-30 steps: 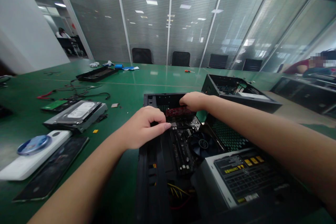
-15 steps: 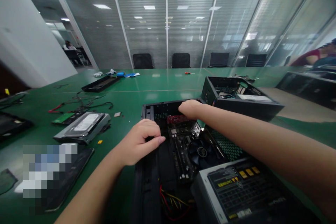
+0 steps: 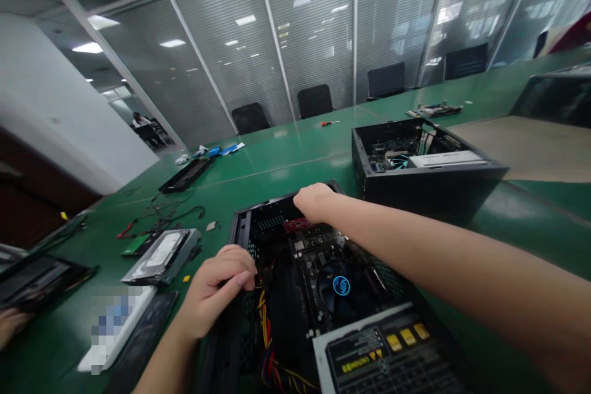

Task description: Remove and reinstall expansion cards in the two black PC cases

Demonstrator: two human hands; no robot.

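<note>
An open black computer case [image 3: 240,231] lies in front of me. Inside it are a motherboard with a black cooling fan [image 3: 339,288] and a red circuit card [image 3: 295,224]. My left hand [image 3: 222,286] has its fingers curled over the left edge of the case. At the far end, my right hand [image 3: 315,202] is closed beside the red card, and its fingertips are hidden, so what it grips does not show. A power supply [image 3: 373,351] with a caution label sits at the near right. Red and yellow cables [image 3: 268,326] run along the left inside.
A second open case [image 3: 429,188] stands at the back right. To the left lie a hard drive [image 3: 164,252], loose cables, a black panel [image 3: 143,345] and a dark tray [image 3: 187,175]. An orange screwdriver [image 3: 329,124] lies far back. Another person's hand [image 3: 12,323] shows at the left edge.
The view has tilted and shifted. My left hand has slid nearer along the case edge, uncovering more of the inside and its cables. My right hand stays at the far end near the red card.
</note>
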